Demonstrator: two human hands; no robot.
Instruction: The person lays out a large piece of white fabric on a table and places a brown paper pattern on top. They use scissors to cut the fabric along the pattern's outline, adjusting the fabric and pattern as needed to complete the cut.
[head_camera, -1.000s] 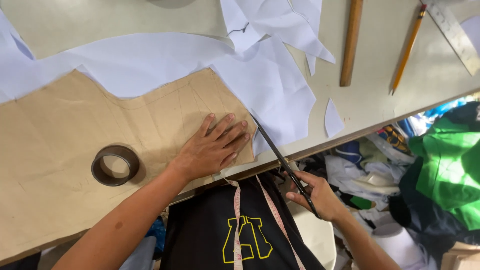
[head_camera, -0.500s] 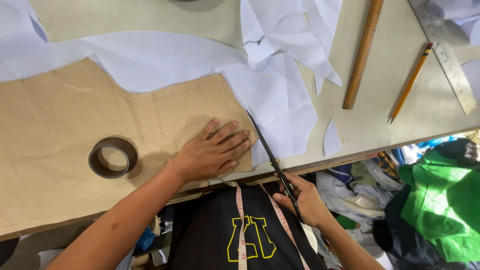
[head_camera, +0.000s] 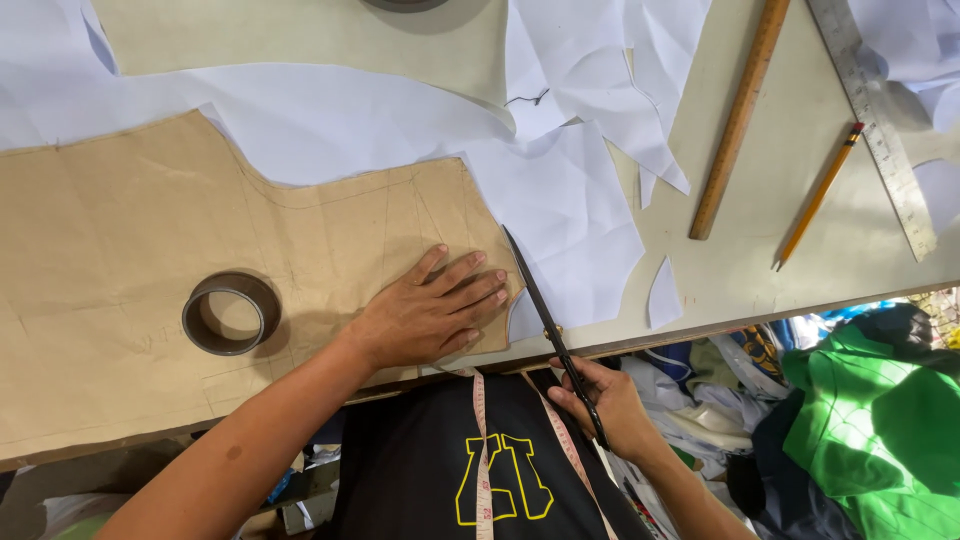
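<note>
1. Counter: pale, spans the frame, front edge running along the lower right.
2. Brown paper pattern: fills the left and centre, flat on the counter, faint pencil lines visible, curved upper edge.
3. White fabric: lies under and beyond the pattern, extends from the upper left to centre right, loose offcuts at top centre.
4. Heap of clothing: lower right, below the counter edge, green garment uppermost.
5. Left hand: centre of frame, palm down, fingers spread, pressed flat on the pattern near its right edge; holds nothing.
6. Right hand: lower centre, just off the counter edge, grip closed round the handles of the scissors.
7. Scissors: dark, long-bladed, pointing up the frame along the right edge of the pattern, tip on the white fabric, just beside the left fingertips; blades appear nearly closed.
8. Wooden ruler: upper right, laid diagonally.
9. Metal ruler: far right, diagonal.
10. Tape roll: dark ring, left of centre, resting on the pattern, well apart from the scissors.
11. Measuring tape: bottom centre, hanging over a dark shirt.
12. Pencil: right, between the two rulers.
</note>
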